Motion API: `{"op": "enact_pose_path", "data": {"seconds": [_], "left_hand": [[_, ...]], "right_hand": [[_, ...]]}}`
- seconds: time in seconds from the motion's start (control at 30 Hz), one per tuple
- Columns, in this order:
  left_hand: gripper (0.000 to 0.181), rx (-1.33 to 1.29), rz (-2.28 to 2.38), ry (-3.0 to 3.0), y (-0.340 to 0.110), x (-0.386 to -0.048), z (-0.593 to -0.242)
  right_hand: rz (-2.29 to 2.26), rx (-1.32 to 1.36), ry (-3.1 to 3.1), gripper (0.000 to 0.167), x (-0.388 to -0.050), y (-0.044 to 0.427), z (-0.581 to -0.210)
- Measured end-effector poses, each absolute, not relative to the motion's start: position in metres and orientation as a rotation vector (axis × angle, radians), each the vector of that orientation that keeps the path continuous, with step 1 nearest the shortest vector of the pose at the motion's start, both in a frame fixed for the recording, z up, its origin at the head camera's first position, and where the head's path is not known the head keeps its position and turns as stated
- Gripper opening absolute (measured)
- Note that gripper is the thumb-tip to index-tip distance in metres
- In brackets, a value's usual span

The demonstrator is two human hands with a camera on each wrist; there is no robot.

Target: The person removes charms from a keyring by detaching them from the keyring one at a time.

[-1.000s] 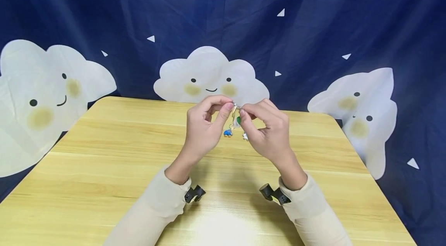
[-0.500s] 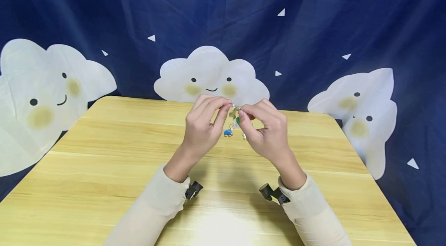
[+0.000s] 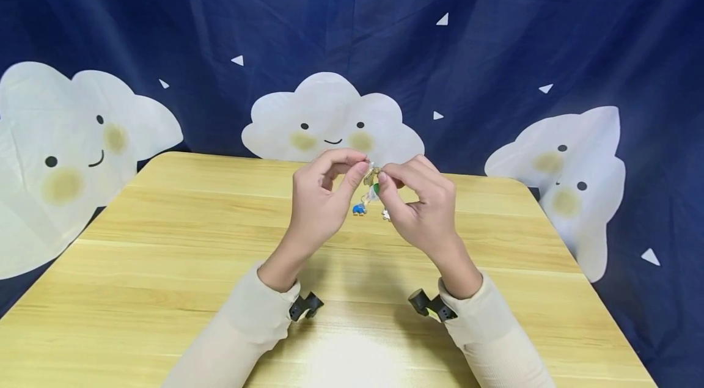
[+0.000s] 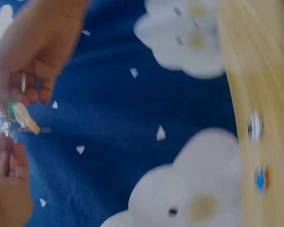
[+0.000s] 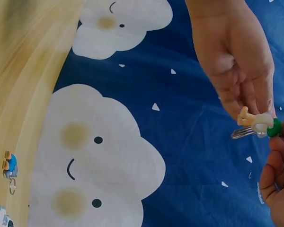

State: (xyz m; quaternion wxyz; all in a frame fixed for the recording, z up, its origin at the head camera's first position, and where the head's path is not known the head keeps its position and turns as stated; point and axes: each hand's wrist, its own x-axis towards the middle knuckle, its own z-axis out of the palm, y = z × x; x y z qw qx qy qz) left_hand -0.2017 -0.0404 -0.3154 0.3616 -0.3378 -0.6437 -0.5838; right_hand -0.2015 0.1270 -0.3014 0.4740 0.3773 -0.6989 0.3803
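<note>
Above the table's far part, both hands meet at a small key ring (image 4: 1,124). My left hand (image 3: 324,195) pinches one side of it between thumb and fingertips. From the other side, my right hand (image 3: 425,201) pinches it likewise, its other fingers curled. A figurine charm (image 5: 261,124), green on top with a pale body and orange-tan feet, dangles at the ring. Metal keys (image 5: 244,133) hang beside the charm. Fingertips hide part of the ring, so its exact opening cannot be seen.
On the wood-grain table (image 3: 181,266) lie a blue figurine keychain (image 5: 10,164) with its own ring and a white-and-dark figurine keychain (image 5: 3,215). A dark blue curtain (image 3: 308,15) with cloud faces hangs behind the far edge.
The keys between the hands have turned slightly, and the left fingers have shifted a little at the ring. Both hands stay in nearly the same place; the figurines on the table have not moved.
</note>
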Motion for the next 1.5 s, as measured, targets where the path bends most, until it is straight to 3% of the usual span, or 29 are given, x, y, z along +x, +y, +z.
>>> {"op": "enact_pose_path", "data": {"seconds": [0.17,0.73,1.3,1.5], "left_hand": [[0.013,-0.792,-1.939,-1.585,-0.0359,-0.1984,-0.3170],[0.007,-0.860,-1.080,-1.621,-0.0450,-0.2054,-0.3127],[0.012,-0.916,-1.582,-1.604,-0.0404,-0.1967,-0.3103],[0.010,-0.895,-1.447,-1.629,-0.0405,-0.1975,-0.3103]], "right_hand": [[0.941,0.922,-1.689,0.020,-0.2009,0.1261,-0.3002],[0.921,0.958,-1.707,0.019,-0.2013,0.1252,-0.3026],[0.907,0.933,-1.710,0.019,-0.1997,0.1267,-0.3010],[0.893,0.947,-1.708,0.019,-0.2003,0.1268,-0.3012]]}}
